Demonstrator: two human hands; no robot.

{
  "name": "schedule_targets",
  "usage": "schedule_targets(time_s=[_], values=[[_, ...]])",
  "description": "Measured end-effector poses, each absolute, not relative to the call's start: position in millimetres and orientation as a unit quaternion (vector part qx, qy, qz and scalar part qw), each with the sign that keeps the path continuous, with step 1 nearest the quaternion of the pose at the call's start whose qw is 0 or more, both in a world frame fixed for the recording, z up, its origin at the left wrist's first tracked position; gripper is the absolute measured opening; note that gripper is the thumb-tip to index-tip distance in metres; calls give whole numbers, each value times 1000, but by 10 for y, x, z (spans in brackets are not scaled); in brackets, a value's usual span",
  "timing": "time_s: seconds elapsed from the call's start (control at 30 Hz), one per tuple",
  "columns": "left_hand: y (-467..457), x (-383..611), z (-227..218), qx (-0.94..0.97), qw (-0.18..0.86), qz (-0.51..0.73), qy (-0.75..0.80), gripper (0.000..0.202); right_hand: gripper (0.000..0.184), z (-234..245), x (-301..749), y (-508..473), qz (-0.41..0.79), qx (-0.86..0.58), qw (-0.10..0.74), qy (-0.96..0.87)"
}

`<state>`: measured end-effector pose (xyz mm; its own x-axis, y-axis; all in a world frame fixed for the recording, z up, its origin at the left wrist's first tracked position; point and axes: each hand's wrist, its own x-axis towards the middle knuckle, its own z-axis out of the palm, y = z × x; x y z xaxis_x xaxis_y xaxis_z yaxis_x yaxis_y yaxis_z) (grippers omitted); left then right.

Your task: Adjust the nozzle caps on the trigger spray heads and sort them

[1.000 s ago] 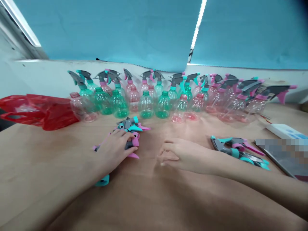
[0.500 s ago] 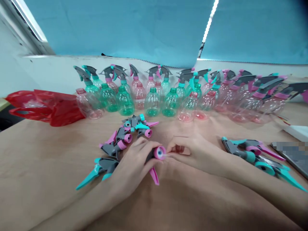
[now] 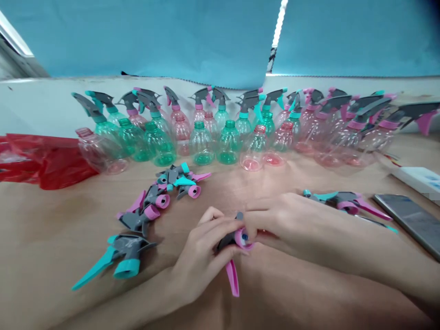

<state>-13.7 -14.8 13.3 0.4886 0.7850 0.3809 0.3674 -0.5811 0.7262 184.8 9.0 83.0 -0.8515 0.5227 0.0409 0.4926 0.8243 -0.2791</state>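
Observation:
My left hand (image 3: 206, 252) is closed around a grey and pink spray trigger head (image 3: 232, 275). Its pink collar faces right, and the pink trigger points down toward me. At the collar's opening, the fingers of my right hand (image 3: 275, 217) are pinched together, hiding whatever is between them. Left of my hands lie several loose trigger heads; a turquoise and grey trigger head (image 3: 126, 261) is nearest me. Beyond my right forearm rests a grey and pink trigger head (image 3: 350, 204), partly covered by the arm.
Along the wall stand several clear bottles, some capped with trigger heads, others open like the green bottle (image 3: 202, 144). A red plastic bag (image 3: 51, 160) lies at far left. On the right are a phone (image 3: 409, 220) and a white box-like object (image 3: 421, 181).
My view has swung to the right, and both hands appear a little lower. The right fingers have closed in from beside the collar to its opening; a thin pale piece seen there earlier is now hidden.

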Motion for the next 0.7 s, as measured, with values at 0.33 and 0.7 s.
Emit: schedule_targets(time_s=[0.33,0.7], values=[[-122,-119,-30,730,341,389,447,28,18,722,1809,186,212,-279,146,-925],[-94,-133,-83,694,375,418,451,25,17,468,1670,177,471,-419,268,-728]])
